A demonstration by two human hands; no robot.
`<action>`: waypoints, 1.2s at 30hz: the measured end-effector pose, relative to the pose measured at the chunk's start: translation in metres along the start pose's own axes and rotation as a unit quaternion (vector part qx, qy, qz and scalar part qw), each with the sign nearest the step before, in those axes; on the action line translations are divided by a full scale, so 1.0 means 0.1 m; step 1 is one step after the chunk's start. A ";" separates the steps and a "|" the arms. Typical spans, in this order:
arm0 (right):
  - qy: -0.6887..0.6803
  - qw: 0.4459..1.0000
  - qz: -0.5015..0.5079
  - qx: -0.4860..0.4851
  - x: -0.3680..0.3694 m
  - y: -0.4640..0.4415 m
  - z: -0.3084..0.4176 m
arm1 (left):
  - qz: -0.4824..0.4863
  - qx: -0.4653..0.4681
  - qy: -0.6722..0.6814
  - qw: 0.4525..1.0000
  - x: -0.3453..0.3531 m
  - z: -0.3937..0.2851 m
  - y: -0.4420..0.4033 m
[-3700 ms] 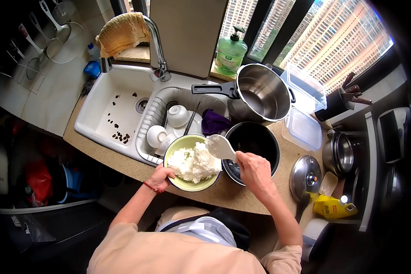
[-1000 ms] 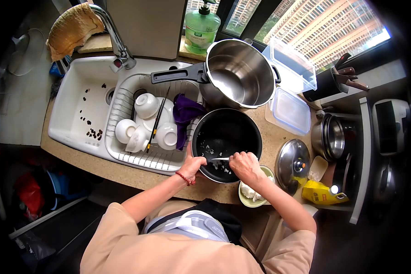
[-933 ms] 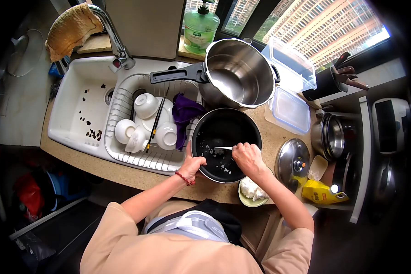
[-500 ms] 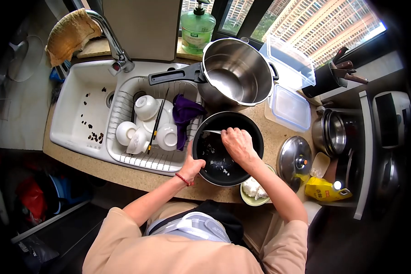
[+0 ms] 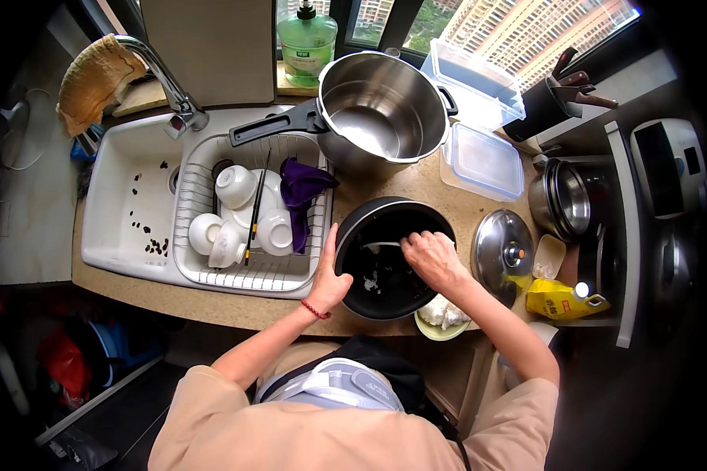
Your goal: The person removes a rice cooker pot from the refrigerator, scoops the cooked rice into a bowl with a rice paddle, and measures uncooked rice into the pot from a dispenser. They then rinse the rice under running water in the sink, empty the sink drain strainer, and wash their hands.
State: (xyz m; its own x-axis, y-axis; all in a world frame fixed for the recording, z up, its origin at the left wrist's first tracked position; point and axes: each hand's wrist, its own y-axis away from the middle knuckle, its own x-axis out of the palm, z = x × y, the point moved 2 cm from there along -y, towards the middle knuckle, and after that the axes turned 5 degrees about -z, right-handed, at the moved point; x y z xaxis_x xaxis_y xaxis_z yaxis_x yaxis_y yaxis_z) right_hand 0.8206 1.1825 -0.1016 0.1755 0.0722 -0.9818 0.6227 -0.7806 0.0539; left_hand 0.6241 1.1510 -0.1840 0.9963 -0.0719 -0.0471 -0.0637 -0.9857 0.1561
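Dark cooking pot (image 5: 361, 224) on desk (image 5: 462, 213), between dish rack (image 5: 279, 275) and steel lid (image 5: 498, 253). Left hand (image 5: 327, 281) braced on outer wall, fingers extended, thumb spread. Right hand (image 5: 434, 259) has fingers closed on white rice paddle (image 5: 382, 245), blade inside pot. Pot likely rigid, fairly light with only rice scraps (image 5: 371, 280), smooth enough to slide or turn; best held at rim. Paddle probably light, stiff; take by handle. Rice (image 5: 444, 312) in bowl (image 5: 438, 334) likely soft, clingy.
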 end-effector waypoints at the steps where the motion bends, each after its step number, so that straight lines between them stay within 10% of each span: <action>1: -0.013 0.999 -0.030 0.029 -0.08 -0.09 0.00 | 0.001 -0.006 0.014 1.000 0.00 0.00 0.00; 21: -0.019 0.997 0.059 -0.036 0.17 0.09 0.64 | -0.005 -0.212 0.174 0.962 -0.06 0.21 0.06; 29: -0.009 0.996 0.080 -0.043 0.06 0.33 0.32 | -0.012 -0.110 0.141 0.984 -0.15 -0.12 0.02; 36: 0.001 0.979 0.071 0.191 0.09 0.05 0.07 | -0.037 0.081 -0.130 0.987 -0.26 -0.48 -0.01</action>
State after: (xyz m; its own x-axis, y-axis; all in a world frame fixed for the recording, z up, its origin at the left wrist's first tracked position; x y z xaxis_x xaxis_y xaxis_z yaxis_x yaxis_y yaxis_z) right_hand 0.8198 1.1753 -0.1111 0.2412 -0.0538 -0.9690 0.2608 -0.9581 0.1182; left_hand 0.6010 1.1609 -0.1356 0.9513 -0.0151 -0.3080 -0.0213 -0.9996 -0.0165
